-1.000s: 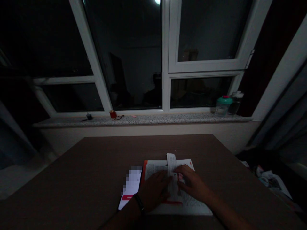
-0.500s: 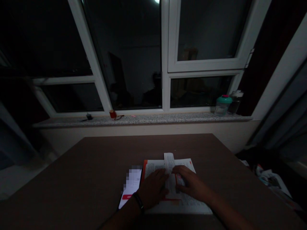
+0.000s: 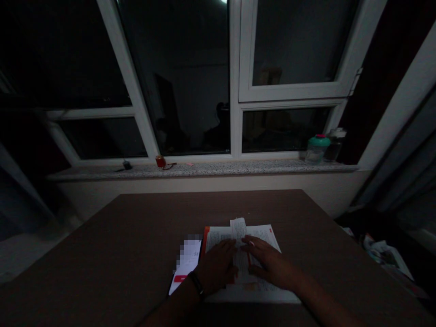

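Observation:
A narrow folded strip of printed paper (image 3: 240,259) lies lengthwise on a printed book (image 3: 269,295) with an orange edge. My left hand (image 3: 218,265), with a dark band on its wrist, rests on the book along the strip's left side, its fingers stretched out. From the other side my right hand (image 3: 269,261) lies over the strip's right edge. Its fingers are extended and its thumb is apart from them, close to the strip. Neither hand wraps round anything. Parts of the pages are covered by my hands.
A phone (image 3: 187,261) with a lit screen lies left of the book on the brown table (image 3: 143,236). On the windowsill (image 3: 218,169) stand a small red jar (image 3: 160,161), a dark small bottle (image 3: 126,165) and a teal-lidded bottle (image 3: 317,150). Papers (image 3: 388,256) lie beyond the table's right edge.
The strip's far end has shifted slightly left. My right hand's fingers have moved a little left and lie flatter over the strip's edge. My left hand has hardly moved.

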The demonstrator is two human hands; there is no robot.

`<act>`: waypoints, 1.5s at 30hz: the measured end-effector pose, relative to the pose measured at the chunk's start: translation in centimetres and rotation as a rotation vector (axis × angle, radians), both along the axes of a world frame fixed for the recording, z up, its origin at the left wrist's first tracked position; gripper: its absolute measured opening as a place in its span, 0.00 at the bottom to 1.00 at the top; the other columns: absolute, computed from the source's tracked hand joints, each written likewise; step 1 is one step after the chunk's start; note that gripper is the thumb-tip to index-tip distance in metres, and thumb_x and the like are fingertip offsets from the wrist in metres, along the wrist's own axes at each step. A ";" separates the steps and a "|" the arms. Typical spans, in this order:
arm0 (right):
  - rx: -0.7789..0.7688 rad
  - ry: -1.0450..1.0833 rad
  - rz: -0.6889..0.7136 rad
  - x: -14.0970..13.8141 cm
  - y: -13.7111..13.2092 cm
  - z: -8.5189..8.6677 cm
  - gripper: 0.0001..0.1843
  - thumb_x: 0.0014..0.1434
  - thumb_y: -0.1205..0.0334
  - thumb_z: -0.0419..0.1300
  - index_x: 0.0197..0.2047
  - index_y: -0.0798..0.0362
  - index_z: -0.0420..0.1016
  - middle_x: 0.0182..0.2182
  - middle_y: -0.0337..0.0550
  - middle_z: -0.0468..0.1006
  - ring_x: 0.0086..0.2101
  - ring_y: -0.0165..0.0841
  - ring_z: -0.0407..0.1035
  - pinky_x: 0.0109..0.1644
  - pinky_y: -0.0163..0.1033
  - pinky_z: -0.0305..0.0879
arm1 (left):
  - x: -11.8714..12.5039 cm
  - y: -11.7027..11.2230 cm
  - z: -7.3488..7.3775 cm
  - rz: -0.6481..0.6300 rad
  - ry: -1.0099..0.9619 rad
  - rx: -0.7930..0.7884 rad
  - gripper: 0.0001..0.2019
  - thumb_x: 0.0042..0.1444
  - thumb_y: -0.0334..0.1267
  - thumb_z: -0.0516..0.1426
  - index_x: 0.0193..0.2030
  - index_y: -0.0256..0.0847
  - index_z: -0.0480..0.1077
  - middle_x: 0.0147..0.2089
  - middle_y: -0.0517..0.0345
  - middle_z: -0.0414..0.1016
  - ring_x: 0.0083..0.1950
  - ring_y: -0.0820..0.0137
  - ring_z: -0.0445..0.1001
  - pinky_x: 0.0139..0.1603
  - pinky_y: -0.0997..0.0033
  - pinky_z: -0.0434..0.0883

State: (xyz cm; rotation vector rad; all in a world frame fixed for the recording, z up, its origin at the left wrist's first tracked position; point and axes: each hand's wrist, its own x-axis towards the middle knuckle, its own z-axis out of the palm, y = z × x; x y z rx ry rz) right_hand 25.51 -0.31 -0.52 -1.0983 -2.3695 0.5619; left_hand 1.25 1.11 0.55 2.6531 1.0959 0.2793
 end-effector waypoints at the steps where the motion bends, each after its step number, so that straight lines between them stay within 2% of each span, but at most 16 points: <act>1: -0.002 -0.003 -0.002 0.0 0.0 0.0 0.30 0.60 0.61 0.60 0.65 0.44 0.63 0.66 0.48 0.60 0.65 0.43 0.53 0.67 0.53 0.56 | 0.0 0.0 0.0 0.001 -0.007 0.000 0.27 0.58 0.33 0.57 0.64 0.40 0.59 0.68 0.45 0.59 0.68 0.55 0.56 0.67 0.51 0.57; 7: -0.012 0.007 -0.014 -0.3 -0.2 0.1 0.33 0.58 0.63 0.62 0.66 0.42 0.62 0.67 0.46 0.59 0.65 0.44 0.53 0.67 0.53 0.55 | 0.1 -0.1 0.4 0.000 -0.009 -0.024 0.28 0.58 0.34 0.59 0.65 0.44 0.59 0.68 0.49 0.59 0.68 0.57 0.57 0.67 0.52 0.57; 13: 0.000 -0.039 -0.002 -0.5 -0.3 0.0 0.36 0.58 0.64 0.62 0.68 0.41 0.57 0.68 0.46 0.57 0.66 0.45 0.52 0.67 0.54 0.54 | -0.1 -0.1 0.4 -0.014 -0.020 -0.030 0.30 0.58 0.36 0.60 0.67 0.45 0.57 0.69 0.47 0.57 0.69 0.55 0.55 0.66 0.50 0.57; 19: 0.023 -0.052 -0.003 -0.5 -0.1 -0.3 0.37 0.57 0.63 0.62 0.68 0.41 0.58 0.68 0.46 0.57 0.65 0.46 0.53 0.67 0.55 0.54 | -0.1 0.1 0.2 -0.013 -0.020 -0.054 0.32 0.57 0.37 0.62 0.67 0.44 0.57 0.70 0.47 0.56 0.70 0.53 0.52 0.67 0.48 0.55; 24: 0.067 -0.079 -0.022 -0.2 0.0 0.4 0.32 0.58 0.60 0.63 0.65 0.43 0.62 0.64 0.48 0.64 0.63 0.46 0.56 0.65 0.54 0.56 | -0.2 0.1 0.2 0.008 -0.001 -0.053 0.30 0.56 0.38 0.63 0.64 0.37 0.61 0.69 0.43 0.56 0.70 0.54 0.52 0.68 0.52 0.55; 30: 0.079 -0.079 -0.002 0.2 0.0 1.2 0.25 0.60 0.60 0.62 0.61 0.46 0.68 0.58 0.50 0.70 0.57 0.44 0.63 0.62 0.50 0.61 | -0.2 0.2 0.2 0.010 -0.005 -0.057 0.30 0.56 0.38 0.63 0.64 0.38 0.61 0.69 0.44 0.57 0.70 0.54 0.52 0.68 0.51 0.56; 34: 0.061 -0.105 0.000 0.2 0.1 1.0 0.24 0.59 0.60 0.63 0.59 0.48 0.70 0.58 0.50 0.70 0.58 0.43 0.63 0.62 0.48 0.60 | -0.3 0.3 -0.2 0.014 -0.030 -0.047 0.28 0.57 0.39 0.62 0.64 0.41 0.61 0.69 0.46 0.57 0.70 0.54 0.52 0.67 0.51 0.56; 38: 0.034 -0.108 -0.006 0.1 0.0 0.7 0.23 0.60 0.60 0.62 0.59 0.48 0.70 0.58 0.50 0.70 0.58 0.42 0.63 0.62 0.46 0.61 | -0.5 0.3 -0.4 0.002 -0.014 -0.028 0.28 0.57 0.38 0.62 0.64 0.39 0.61 0.70 0.45 0.56 0.70 0.53 0.52 0.68 0.50 0.56; 45: 0.019 -0.125 -0.021 0.2 0.0 0.5 0.25 0.60 0.58 0.63 0.60 0.49 0.69 0.60 0.51 0.68 0.60 0.43 0.61 0.64 0.46 0.58 | -0.3 0.1 0.4 -0.029 -0.023 -0.007 0.27 0.56 0.38 0.62 0.62 0.39 0.63 0.68 0.46 0.59 0.69 0.55 0.54 0.67 0.53 0.56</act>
